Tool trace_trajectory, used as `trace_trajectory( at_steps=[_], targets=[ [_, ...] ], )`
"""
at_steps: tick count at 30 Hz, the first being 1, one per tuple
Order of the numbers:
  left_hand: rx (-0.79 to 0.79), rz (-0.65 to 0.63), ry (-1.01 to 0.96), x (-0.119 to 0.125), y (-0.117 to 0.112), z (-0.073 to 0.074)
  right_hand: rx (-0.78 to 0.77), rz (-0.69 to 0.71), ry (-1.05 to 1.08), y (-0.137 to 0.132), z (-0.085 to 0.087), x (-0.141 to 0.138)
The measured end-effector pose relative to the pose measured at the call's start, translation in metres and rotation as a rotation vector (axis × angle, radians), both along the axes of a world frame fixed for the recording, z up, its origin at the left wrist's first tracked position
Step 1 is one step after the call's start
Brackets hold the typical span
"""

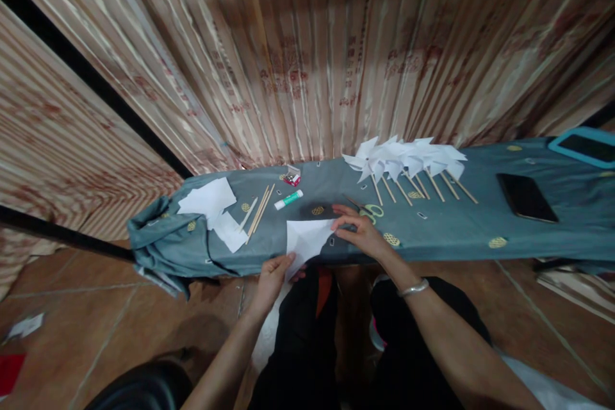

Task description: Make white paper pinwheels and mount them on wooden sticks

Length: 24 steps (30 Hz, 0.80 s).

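A white sheet of paper (307, 237) is held near the front edge of the cloth-covered table. My left hand (277, 274) pinches its lower left corner, thumb on top. At the upper right corner, my right hand (359, 230) has its fingertips on the paper, thumb and fingers closed about it. Just beyond my right hand lie scissors (372, 210) with pale green handles. A glue stick (289, 199) rests behind the paper. Several white paper pinwheels (408, 159) on wooden sticks lie in an overlapping row at the back right.
White paper pieces (210, 198) lie at the left, beside wooden sticks (259, 214) and a white pencil-like stick (248, 213). A small box of pins (291, 176) sits behind the glue stick. At the right are a black phone (527, 197) and a blue-framed device (586, 146). A curtain (307, 64) hangs behind.
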<state>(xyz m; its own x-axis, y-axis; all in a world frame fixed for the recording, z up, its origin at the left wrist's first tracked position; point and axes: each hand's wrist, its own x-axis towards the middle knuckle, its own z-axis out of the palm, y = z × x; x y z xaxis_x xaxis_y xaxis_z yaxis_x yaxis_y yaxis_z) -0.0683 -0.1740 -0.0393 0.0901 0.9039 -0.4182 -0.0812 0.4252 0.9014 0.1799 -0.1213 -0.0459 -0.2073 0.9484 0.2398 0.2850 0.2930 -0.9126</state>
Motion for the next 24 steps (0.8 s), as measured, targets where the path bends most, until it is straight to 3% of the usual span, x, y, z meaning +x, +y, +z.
trace_trajectory(
  at_steps=[9, 11, 13, 16, 19, 24],
  targets=[
    [-0.114, 0.037, -0.113, 0.002, -0.019, -0.008, 0.037, 0.042, -0.084, -0.006, 0.005, 0.004],
    [-0.112, 0.069, -0.126, 0.001, -0.022, -0.01, 0.086, -0.054, -0.223, -0.006, 0.006, 0.013],
    [-0.07, 0.119, -0.092, -0.001, -0.023, -0.009, 0.124, -0.244, -0.434, -0.004, 0.006, 0.026],
    [0.042, 0.228, 0.006, -0.003, -0.018, -0.002, 0.066, -0.465, -0.788, -0.002, 0.004, 0.04],
    [0.132, 0.294, 0.064, -0.002, -0.008, 0.007, -0.039, -0.504, -1.012, 0.0, 0.001, 0.044],
    [0.227, 0.359, 0.113, 0.002, 0.012, 0.023, -0.076, -0.498, -1.064, 0.009, 0.0, 0.038]
  ],
)
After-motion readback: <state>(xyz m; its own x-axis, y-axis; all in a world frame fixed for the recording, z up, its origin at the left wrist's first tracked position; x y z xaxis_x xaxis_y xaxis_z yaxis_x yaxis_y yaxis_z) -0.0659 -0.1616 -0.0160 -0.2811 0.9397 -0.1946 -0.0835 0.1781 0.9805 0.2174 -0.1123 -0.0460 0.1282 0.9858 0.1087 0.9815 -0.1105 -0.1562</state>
